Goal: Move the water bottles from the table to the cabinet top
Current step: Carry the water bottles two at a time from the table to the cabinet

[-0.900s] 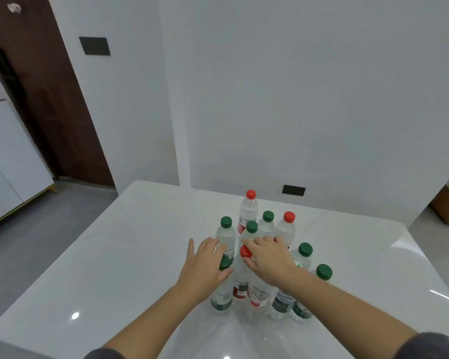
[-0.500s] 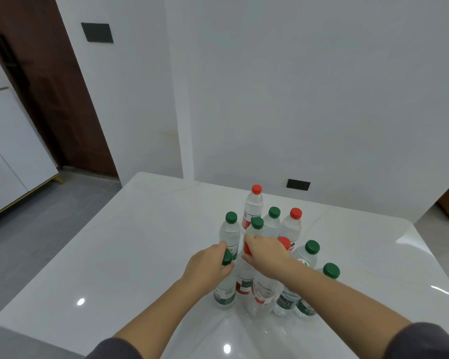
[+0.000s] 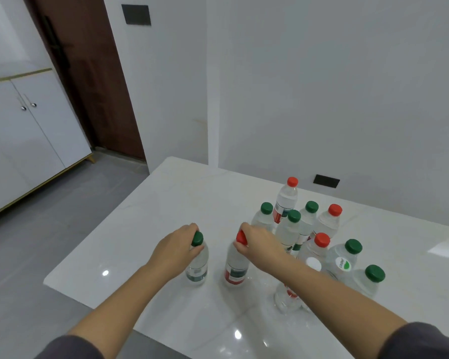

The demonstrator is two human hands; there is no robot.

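Note:
My left hand grips the neck of a green-capped water bottle, held upright to the left of the cluster. My right hand grips the neck of a red-capped water bottle just right of it. Whether either bottle still touches the table I cannot tell. Several more clear bottles with green or red caps stand grouped on the white glossy table, behind and under my right forearm. The white cabinet with its top edge stands at the far left.
A dark wooden door lies beyond the cabinet, with grey floor between cabinet and table. White walls rise behind the table, with a black wall plate low behind the bottles.
Both hands closed on bottle necks and pulled two bottles leftward out of the cluster. The view has swung left, bringing the cabinet into sight.

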